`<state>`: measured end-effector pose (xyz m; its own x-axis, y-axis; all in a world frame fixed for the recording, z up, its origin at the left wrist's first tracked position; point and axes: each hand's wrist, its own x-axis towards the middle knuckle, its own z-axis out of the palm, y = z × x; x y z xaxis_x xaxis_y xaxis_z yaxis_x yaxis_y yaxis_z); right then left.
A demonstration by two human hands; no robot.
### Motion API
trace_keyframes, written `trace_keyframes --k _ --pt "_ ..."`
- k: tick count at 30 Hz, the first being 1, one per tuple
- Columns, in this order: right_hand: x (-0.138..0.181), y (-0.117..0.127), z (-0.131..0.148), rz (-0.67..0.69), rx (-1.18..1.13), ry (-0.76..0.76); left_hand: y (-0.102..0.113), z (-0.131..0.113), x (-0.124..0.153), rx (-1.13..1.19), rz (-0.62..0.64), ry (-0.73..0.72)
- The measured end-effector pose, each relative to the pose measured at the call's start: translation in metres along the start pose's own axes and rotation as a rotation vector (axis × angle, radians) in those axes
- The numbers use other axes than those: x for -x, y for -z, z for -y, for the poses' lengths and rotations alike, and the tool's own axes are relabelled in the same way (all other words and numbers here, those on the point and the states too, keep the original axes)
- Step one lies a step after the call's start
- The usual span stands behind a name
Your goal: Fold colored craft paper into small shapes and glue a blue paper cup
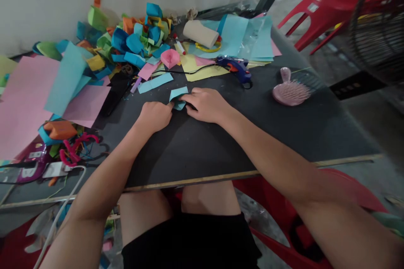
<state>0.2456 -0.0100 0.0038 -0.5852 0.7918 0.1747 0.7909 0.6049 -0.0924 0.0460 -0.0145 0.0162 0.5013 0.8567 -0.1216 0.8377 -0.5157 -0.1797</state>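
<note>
A small folded piece of light blue paper [178, 92] rests on the dark tabletop between my hands. My left hand [156, 116] is closed at the paper's left side, its fingertips pressed on the edge. From the right, my right hand [205, 104] grips the paper with its fingers inside the fold and the thumb below. Just behind lies a flat light blue strip [155, 83]. A pink folded paper piece [170, 58] sits farther back.
Folded colored papers [132, 38] are heaped by the wall. A blue glue gun [237, 67] lies back right, with a pink hairbrush [290, 92] beyond it. Pink sheets [28, 101] cover the left. A fan [380, 29] stands off the table's right side.
</note>
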Motion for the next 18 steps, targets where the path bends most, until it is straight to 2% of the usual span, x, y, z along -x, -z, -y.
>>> trace_keyframes --k 4,8,15,18 --pt "-0.001 0.001 0.001 0.065 0.005 -0.085 0.001 -0.004 0.002 0.005 -0.036 0.030" --pt "-0.001 0.002 0.001 0.086 -0.011 -0.087 0.004 -0.008 0.005 0.005 -0.063 0.044" --pt "-0.003 -0.005 -0.004 0.033 -0.018 -0.079 0.000 0.004 0.001 0.025 -0.113 0.063" --pt "-0.004 -0.008 -0.006 -0.015 -0.056 -0.010 -0.005 0.010 -0.003 0.043 -0.130 0.063"
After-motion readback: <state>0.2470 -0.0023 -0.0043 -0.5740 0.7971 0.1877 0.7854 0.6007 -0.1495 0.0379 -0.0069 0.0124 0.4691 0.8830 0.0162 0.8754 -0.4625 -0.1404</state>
